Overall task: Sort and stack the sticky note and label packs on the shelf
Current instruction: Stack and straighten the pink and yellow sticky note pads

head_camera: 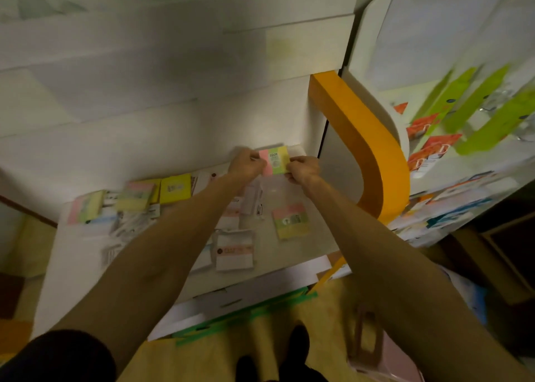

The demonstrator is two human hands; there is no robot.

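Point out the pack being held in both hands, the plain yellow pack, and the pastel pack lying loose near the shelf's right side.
held pack (275, 161): head view, its printed front face.
yellow pack (175, 189): head view, middle of its face.
loose pastel pack (291, 221): head view, centre of its top.

Dim indoor view with a warm yellowish cast. The white shelf (292, 254) surface was the brightest zone, lit from above; both forearms appeared dark and underexposed, and the floor region at bottom lay in shadow. Wide-angle distortion bent the orange divider (362, 144) and the shelf edges into curves. Motion blur smeared the green hanging packs (474, 112) at right, and print on the sticky note packs (173, 189) was soft and mostly illegible.
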